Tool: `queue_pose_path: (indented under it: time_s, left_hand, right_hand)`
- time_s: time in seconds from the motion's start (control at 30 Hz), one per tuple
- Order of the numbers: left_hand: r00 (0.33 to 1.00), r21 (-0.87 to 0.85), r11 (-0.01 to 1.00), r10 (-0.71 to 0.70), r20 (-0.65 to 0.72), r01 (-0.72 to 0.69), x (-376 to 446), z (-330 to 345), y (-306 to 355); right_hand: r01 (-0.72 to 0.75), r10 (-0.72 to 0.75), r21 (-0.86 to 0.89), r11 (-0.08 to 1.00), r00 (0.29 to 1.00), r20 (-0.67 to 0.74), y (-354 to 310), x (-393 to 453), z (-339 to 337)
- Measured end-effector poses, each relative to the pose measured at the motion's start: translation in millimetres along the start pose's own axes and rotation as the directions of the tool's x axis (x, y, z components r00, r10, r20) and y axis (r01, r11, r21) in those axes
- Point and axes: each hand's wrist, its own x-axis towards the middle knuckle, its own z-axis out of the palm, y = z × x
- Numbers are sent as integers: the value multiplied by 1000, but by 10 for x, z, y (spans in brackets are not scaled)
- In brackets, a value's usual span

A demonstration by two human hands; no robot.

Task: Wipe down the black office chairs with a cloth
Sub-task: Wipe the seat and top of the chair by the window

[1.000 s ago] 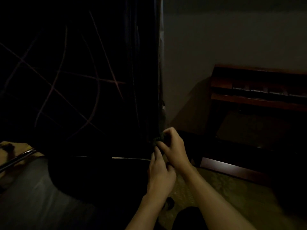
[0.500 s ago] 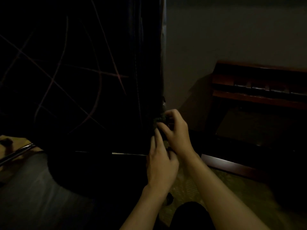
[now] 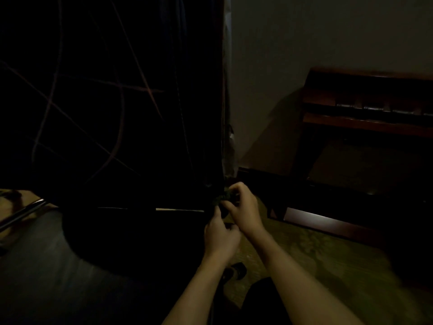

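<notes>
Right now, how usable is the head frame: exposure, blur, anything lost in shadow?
Head view: badly underexposed; black chair back shows only faint streaks. Right hand pinches a dark green cloth, barely resolved. Left hand readable, its grip unclear. Wooden furniture dim; wide-angle bending and smear at the edges.

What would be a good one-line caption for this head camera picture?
In a dim room, the right hand pinches a dark cloth against a black chair's edge, the left hand close below.

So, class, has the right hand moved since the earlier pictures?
Yes: the right hand, pinching the cloth, has come down the dark panel's edge, nearer the pale strip at its foot.
</notes>
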Motion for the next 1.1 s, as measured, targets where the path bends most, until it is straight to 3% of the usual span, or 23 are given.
queue_pose_path:
  time_s: [0.17,0.37,0.53,0.73,0.83,0.97,1.1]
  left_hand:
    - [993,-126,991,22,-118,-37,-113,-62,44]
    - [997,-33,998,46,-67,-48,-34,-102,72]
    - [1000,-106,994,-13,11,14,-12,-207,115]
    - [986,-307,938,144,-88,-164,-214,-290,391]
    - [937,-323,883,294,-186,-341,-345,-395,620]
    - [856,-283,818,420,-301,-501,-508,-649,909]
    - [801,-120,824,489,-344,-554,-638,-795,914]
  right_hand:
    - [131,-135,-52,990,987,-90,-196,51,-24]
    - [6,-8,-53,999,1000,-30,-90,50,32]
    - [-32,33,-103,994,999,11,-206,64,11]
    - [225,-227,-81,971,974,-7,-705,262,-343]
    - [336,-339,-74,939,940,-45,-1112,409,-547]
    - [333,-322,95,938,940,-113,-1497,516,-693]
    - [274,-239,265,924,958,-157,-1497,372,-659]
